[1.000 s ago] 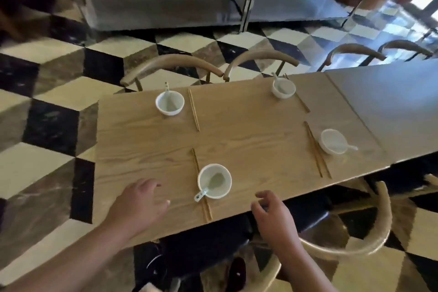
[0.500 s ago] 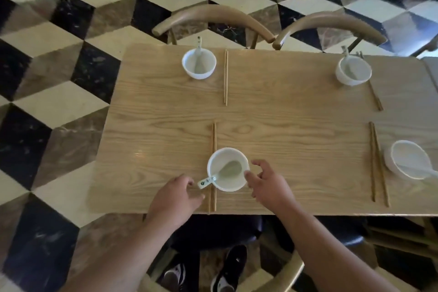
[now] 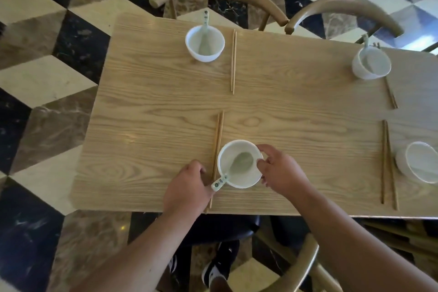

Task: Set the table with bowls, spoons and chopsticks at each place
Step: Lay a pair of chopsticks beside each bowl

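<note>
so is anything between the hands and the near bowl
Nothing visible. The right hand pinches the near bowl at its rim; the left hand lies beside it, over the chopsticks, at the spoon handle.

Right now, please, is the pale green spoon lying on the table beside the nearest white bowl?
No, the pale green spoon rests inside the white bowl.
</note>
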`<state>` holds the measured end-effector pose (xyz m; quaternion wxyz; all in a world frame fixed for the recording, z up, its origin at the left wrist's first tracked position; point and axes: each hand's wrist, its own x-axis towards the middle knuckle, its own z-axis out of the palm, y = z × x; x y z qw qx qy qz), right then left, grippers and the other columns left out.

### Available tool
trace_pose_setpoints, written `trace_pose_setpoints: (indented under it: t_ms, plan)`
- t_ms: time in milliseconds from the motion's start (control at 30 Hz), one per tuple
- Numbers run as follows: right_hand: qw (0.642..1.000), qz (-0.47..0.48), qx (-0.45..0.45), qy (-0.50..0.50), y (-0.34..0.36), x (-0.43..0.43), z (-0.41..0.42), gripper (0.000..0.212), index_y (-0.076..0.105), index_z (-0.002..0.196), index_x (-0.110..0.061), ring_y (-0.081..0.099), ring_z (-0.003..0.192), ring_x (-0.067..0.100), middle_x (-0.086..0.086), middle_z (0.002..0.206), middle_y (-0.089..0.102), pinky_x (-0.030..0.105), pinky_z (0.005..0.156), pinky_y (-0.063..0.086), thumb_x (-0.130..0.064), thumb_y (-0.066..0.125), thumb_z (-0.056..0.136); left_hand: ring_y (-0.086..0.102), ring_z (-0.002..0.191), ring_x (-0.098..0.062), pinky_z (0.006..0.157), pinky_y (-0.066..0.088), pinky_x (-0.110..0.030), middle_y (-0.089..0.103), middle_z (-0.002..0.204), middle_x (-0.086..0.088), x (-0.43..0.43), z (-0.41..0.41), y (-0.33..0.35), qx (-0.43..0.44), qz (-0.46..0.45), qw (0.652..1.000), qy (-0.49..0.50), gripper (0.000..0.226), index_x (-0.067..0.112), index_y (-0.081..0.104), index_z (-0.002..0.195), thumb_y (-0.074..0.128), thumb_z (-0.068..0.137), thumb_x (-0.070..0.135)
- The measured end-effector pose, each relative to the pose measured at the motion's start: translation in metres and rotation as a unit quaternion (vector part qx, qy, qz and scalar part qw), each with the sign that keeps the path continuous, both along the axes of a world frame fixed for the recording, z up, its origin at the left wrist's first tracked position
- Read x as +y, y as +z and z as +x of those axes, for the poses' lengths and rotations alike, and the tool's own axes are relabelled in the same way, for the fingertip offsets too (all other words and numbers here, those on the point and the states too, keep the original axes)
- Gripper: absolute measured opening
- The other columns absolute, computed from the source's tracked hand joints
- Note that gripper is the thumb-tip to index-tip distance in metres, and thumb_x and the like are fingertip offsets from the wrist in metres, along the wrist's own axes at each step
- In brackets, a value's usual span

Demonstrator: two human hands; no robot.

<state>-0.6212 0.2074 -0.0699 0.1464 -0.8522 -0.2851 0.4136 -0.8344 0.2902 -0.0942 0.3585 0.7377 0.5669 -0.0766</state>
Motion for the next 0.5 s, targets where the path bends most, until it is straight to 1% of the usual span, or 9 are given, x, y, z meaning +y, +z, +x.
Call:
trace_pose_setpoints:
  t_ms: [67, 133, 233, 333, 433, 500]
  plan:
    - [1.000, 0.004, -0.006, 0.010, -0.001, 0.003, 0.005, 0.043, 0.062, 0.137, -0.038, 0.072, 0.069, 0.019, -0.003, 0.078, 0.073, 0.045, 0.077, 0.063, -0.023, 0.055, 0.098, 0.064, 0.077, -0.009, 0.067, 0.053, -0.032, 0.065, 0.101, 0.012, 0.004, -0.002, -0.001, -0.011, -0.001, 1.000, 0.013, 0.039, 0.032, 0.059, 0.112, 0.079, 0.084, 0.050]
    - [1.000, 0.006, -0.006, 0.023, -0.002, 0.005, 0.008, 0.043, 0.063, 0.138, -0.038, 0.073, 0.072, 0.020, -0.003, 0.077, 0.073, 0.046, 0.078, 0.063, -0.024, 0.056, 0.098, 0.066, 0.076, -0.011, 0.066, 0.056, -0.033, 0.066, 0.096, 0.013, 0.008, -0.004, -0.003, -0.021, 0.001, 1.000, 0.022, 0.036, 0.032, 0.060, 0.110, 0.078, 0.084, 0.051]
    - [0.999, 0.003, -0.005, 0.036, -0.004, 0.009, 0.012, 0.043, 0.062, 0.137, -0.041, 0.073, 0.074, 0.020, -0.003, 0.078, 0.074, 0.046, 0.078, 0.063, -0.026, 0.055, 0.098, 0.067, 0.076, -0.012, 0.066, 0.057, -0.034, 0.066, 0.087, 0.012, 0.015, -0.006, -0.003, -0.014, -0.005, 1.000, 0.024, 0.029, 0.031, 0.063, 0.106, 0.076, 0.084, 0.044]
    - [0.999, 0.008, -0.002, 0.048, -0.003, 0.014, 0.013, 0.042, 0.064, 0.134, -0.043, 0.072, 0.074, 0.022, -0.002, 0.076, 0.073, 0.045, 0.077, 0.063, -0.024, 0.055, 0.098, 0.070, 0.064, -0.015, 0.065, 0.061, -0.039, 0.068, 0.079, 0.010, 0.019, -0.009, -0.006, -0.024, -0.009, 0.999, 0.035, 0.022, 0.031, 0.064, 0.101, 0.074, 0.084, 0.039]
    - [0.998, 0.007, -0.007, 0.065, 0.000, 0.019, 0.014, 0.041, 0.064, 0.133, -0.044, 0.072, 0.074, 0.021, -0.001, 0.078, 0.073, 0.041, 0.075, 0.061, -0.024, 0.054, 0.099, 0.070, 0.067, -0.014, 0.066, 0.061, -0.038, 0.068, 0.078, 0.010, 0.021, -0.011, -0.007, -0.022, 0.000, 0.999, 0.030, 0.020, 0.030, 0.066, 0.102, 0.074, 0.085, 0.037]
    - [0.997, -0.008, -0.003, 0.077, 0.003, 0.021, 0.016, 0.039, 0.064, 0.131, -0.044, 0.072, 0.074, 0.018, -0.003, 0.080, 0.074, 0.037, 0.073, 0.059, -0.027, 0.056, 0.098, 0.069, 0.071, -0.013, 0.066, 0.059, -0.035, 0.067, 0.079, 0.011, 0.022, -0.011, -0.007, -0.025, 0.002, 0.999, 0.027, 0.022, 0.029, 0.068, 0.104, 0.075, 0.085, 0.037]
